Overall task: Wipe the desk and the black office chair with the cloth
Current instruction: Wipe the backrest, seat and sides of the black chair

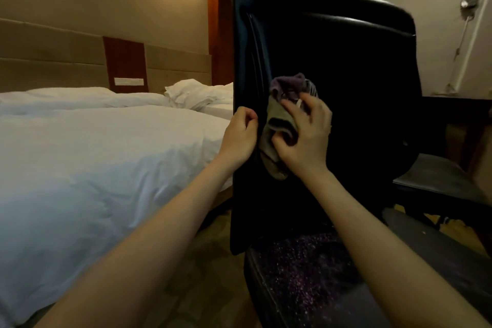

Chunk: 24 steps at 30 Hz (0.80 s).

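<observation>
Now the right hand [303, 136] grips the bunched cloth [282, 120] against the black office chair [346, 66] backrest at centre frame; left hand [241, 136] pinches its edge. Best: firm overlapping strokes.

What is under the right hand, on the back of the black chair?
A bunched cloth, purple and greenish, which the right hand presses against the backrest of the black office chair. The chair surface behind cloth and hand is covered, so its state cannot be seen.

The glossy leather office chair [346, 74], centre right, is black, its seat [306, 269] below speckled purple. The crumpled cloth [282, 117] at centre is purple and olive-grey; the left-hand quilt [93, 157] is plain white.
</observation>
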Motion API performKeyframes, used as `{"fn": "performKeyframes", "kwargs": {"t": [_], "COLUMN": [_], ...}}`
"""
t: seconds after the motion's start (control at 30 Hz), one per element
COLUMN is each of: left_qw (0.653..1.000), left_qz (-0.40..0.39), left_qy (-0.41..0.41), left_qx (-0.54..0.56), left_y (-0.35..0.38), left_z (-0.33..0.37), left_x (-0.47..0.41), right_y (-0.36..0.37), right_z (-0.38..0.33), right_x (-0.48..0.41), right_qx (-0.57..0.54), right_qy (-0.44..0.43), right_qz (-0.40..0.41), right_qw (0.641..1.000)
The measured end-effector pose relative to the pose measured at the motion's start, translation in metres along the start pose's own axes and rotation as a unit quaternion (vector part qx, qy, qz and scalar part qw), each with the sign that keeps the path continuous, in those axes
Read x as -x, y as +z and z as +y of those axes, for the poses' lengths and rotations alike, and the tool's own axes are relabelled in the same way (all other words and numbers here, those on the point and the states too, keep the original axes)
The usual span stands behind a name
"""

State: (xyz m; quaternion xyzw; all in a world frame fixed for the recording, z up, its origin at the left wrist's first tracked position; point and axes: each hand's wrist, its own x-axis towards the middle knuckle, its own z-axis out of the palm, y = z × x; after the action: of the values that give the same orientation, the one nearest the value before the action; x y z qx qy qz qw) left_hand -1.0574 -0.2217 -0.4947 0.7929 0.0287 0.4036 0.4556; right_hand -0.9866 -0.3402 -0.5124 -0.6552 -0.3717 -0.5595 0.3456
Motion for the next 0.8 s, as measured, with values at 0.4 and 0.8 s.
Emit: {"fn": "performKeyframes", "kwargs": {"t": [0.4, 0.8], "left_qw": [1.000, 0.998], "left_qz": [-0.001, 0.022], "left_qy": [0.008, 0.031], "left_qx": [-0.030, -0.060], "left_y": [0.023, 0.037], "left_z": [0.008, 0.001], "left_x": [0.007, 0.003], "right_y": [-0.004, -0.031], "right_z": [0.020, 0.045], "right_x": [0.108, -0.047], "right_qx": [0.036, -0.022], "right_qy": [-0.080, 0.141], "right_qz": [-0.075, 0.044], "right_qw": [0.993, 0.989]}}
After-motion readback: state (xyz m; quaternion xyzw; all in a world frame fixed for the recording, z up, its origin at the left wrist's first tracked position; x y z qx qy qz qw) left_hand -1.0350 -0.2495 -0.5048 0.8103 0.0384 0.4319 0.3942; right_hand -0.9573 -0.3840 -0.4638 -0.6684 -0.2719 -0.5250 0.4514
